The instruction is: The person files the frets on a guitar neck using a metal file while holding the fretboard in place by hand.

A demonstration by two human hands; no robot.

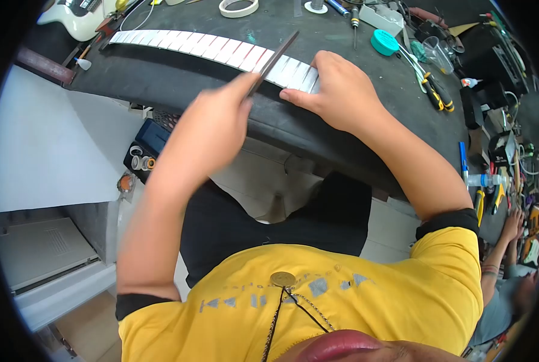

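Note:
A long guitar neck [206, 47], its face covered with whitish strips between the fret lines, some edged in red, lies along the dark workbench. My left hand [212, 114], slightly blurred, is closed around a thin dark flat tool [280, 55] like a file, which crosses the neck at a slant near its right part. At the neck's right end, my right hand [342, 90] grips it, thumb on the near edge and fingers on the far edge.
On the workbench [318, 139] lie a tape roll [239, 7], a teal round container [384, 43], a screwdriver [355, 25] and black-yellow pliers [438, 93]. A white guitar body [76, 18] is at the upper left. Another person's arm [496, 247] shows at the right.

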